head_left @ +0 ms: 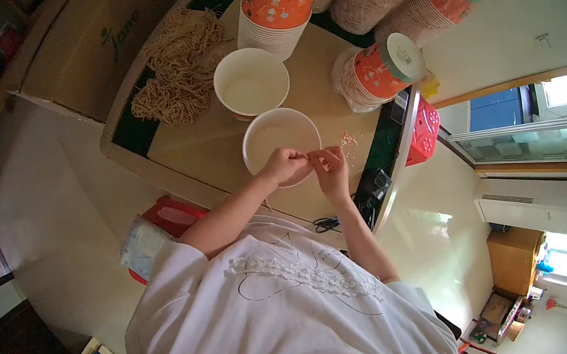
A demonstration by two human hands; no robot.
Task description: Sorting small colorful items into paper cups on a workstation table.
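My left hand [285,166] and my right hand [330,168] meet fingertip to fingertip over the near white paper bucket [267,134]. Both are closed in a pinch, and whatever lies between the fingers is too small to make out. A thin tan strand [268,204] hangs below my left forearm, beside the bucket's near side. Just beyond stands a second white paper bucket [251,85], open side up. Small pinkish beads or bits [347,139] lie scattered on the table to the right of my right hand.
Tangled tan string [180,71] is heaped at the table's far left. Stacked orange-and-white paper buckets [279,3] stand upside down at the back, with more stacks [384,68] along the right. Black cables [373,185] lie near the right edge. A red stool [423,132] stands beyond it.
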